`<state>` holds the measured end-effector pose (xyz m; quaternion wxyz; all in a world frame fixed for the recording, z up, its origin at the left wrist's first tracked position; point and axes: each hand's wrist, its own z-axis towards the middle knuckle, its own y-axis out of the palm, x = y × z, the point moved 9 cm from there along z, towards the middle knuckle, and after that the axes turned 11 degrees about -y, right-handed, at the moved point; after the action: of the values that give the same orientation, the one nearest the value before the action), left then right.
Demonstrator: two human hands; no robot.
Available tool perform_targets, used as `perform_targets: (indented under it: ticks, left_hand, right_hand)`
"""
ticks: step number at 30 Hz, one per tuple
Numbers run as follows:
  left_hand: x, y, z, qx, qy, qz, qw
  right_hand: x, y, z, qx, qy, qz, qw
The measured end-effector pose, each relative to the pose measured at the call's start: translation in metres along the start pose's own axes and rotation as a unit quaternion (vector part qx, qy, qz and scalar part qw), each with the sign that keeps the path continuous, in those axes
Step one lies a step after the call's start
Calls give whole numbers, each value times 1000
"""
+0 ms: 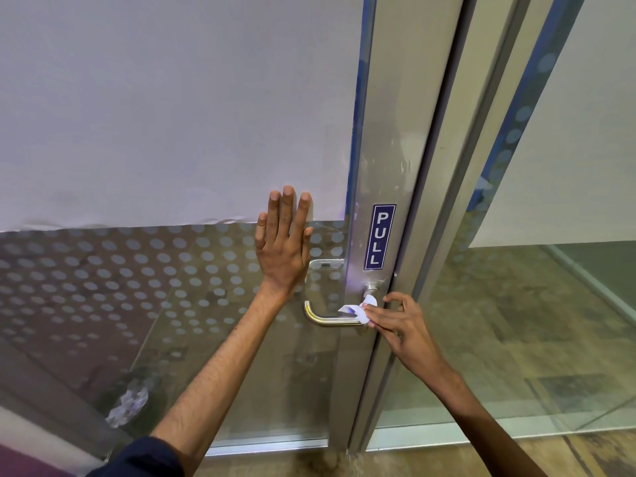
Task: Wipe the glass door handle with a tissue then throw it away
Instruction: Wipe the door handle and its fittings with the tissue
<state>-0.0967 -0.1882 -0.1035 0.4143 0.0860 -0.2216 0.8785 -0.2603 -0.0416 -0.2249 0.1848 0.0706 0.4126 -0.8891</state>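
Observation:
A silver lever handle (325,319) sticks out to the left from the metal stile of the glass door (192,287). My right hand (401,327) pinches a small white tissue (361,309) and presses it against the handle's right end, near the round base. My left hand (284,246) lies flat on the glass just above and left of the handle, fingers pointing up and slightly spread, holding nothing.
A blue PULL sign (379,236) is stuck on the stile above the handle. The glass carries frosted dots and a white film across its upper part. To the right stand the door frame (457,187) and another glass panel (550,304). Brown patterned floor runs below.

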Motion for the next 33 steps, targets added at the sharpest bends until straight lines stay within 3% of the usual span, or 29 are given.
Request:
perform_targets:
  ticks: [3,11,21,28,33]
  left_hand:
    - [-1,-3,-1,13,1,4,1000]
    - [0,-3,-2,22,5,-2,1000]
    - [-4,3,-1,4,-5,-25,1000]
    - [-4,3,0,-2,-2,-30,1000]
    - [-5,3,-1,-5,-2,-27,1000]
  right_hand:
    - [-14,2,3,22,-10,-46,999]
    - [-58,35,40,-19,13,-56,998]
    - [-90,53,70,-50,71,-198,976]
    - [-87,63,70,-55,86,-151,983]
    - [-87,50,46,-63,-24,-68,995]
